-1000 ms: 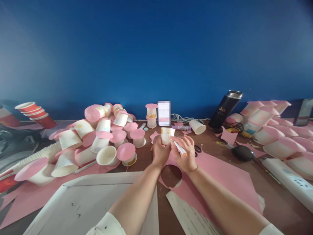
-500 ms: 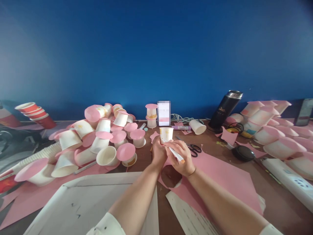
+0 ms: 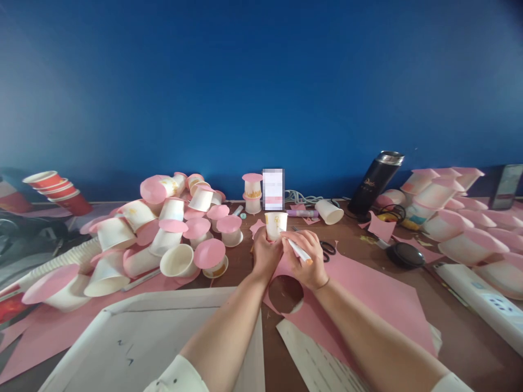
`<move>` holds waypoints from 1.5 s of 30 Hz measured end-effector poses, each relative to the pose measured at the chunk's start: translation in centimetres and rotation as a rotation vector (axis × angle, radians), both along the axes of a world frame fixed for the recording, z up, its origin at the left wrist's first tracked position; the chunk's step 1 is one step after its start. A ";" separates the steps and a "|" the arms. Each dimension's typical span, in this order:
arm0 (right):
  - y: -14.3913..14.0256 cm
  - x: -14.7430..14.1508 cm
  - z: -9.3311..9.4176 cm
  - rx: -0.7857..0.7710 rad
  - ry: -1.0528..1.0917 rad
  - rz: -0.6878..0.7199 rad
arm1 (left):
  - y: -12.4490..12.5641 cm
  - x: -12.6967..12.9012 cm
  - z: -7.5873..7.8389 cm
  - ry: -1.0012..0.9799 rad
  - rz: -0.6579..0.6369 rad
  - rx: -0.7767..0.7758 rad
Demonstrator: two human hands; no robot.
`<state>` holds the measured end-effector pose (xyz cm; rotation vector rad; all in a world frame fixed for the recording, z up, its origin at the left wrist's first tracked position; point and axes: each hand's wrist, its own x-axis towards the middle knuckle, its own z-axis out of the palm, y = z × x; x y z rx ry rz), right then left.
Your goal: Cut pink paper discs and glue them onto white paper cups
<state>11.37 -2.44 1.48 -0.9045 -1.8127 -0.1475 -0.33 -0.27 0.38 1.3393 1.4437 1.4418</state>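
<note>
My left hand (image 3: 265, 256) grips a small white paper cup (image 3: 275, 224) with yellow marks on its side, held upright above the brown table. My right hand (image 3: 306, 258) holds a white marker with an orange end (image 3: 299, 251), its tip against the cup's lower right side. Both hands hover over a pink paper sheet (image 3: 359, 294) that has a round hole (image 3: 286, 294) cut out of it. Black scissors (image 3: 327, 249) lie just right of my right hand, partly hidden by it.
A heap of white cups with pink paper lids (image 3: 171, 234) fills the left; more lie at the right (image 3: 453, 218). Red cups (image 3: 57, 190) sit far left. A black flask (image 3: 376, 182), a black round object (image 3: 406, 254), a white power strip (image 3: 482, 305) and a white board (image 3: 134, 337) are around.
The cup has turned slightly in my left hand and the marker tip has shifted along its side. Both hands stay in about the same place.
</note>
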 end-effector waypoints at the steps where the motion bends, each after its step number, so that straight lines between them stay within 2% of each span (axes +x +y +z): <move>1: 0.1 0.1 0.0 0.001 0.003 -0.016 | 0.0 0.0 0.0 -0.006 -0.005 -0.002; 14: 0.5 0.2 -0.1 0.010 0.001 -0.089 | -0.1 0.0 0.4 -0.001 0.019 0.008; 27: 0.5 0.2 -0.3 -0.011 -0.009 -0.090 | -0.2 0.0 0.5 0.002 0.024 0.032; 34: 0.5 0.2 -0.3 -0.006 -0.012 -0.092 | -0.1 0.0 0.0 0.032 0.016 0.025; 45: 0.4 0.1 -0.3 0.003 -0.022 -0.082 | -0.2 0.1 0.4 0.034 0.003 -0.015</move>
